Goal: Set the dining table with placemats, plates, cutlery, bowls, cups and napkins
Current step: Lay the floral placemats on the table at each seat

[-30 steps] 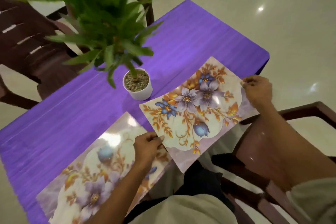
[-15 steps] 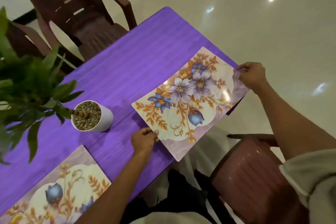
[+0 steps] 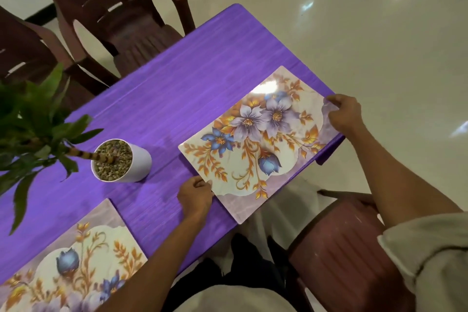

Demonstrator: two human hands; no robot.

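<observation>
A floral placemat lies at an angle near the right end of the purple table, its near corner sticking out past the table's front edge. My left hand pinches its near left edge. My right hand pinches its far right corner at the table's end. A second floral placemat lies flat at the lower left, partly cut off by the frame.
A white pot with pebbles holding a leafy green plant stands between the two mats. Two brown plastic chairs stand across the table. Another brown chair is at my right, by my legs.
The view has swung right. Both hands have carried the placemat farther along the table toward its right end, keeping the same grips; the second mat stays where it was.
</observation>
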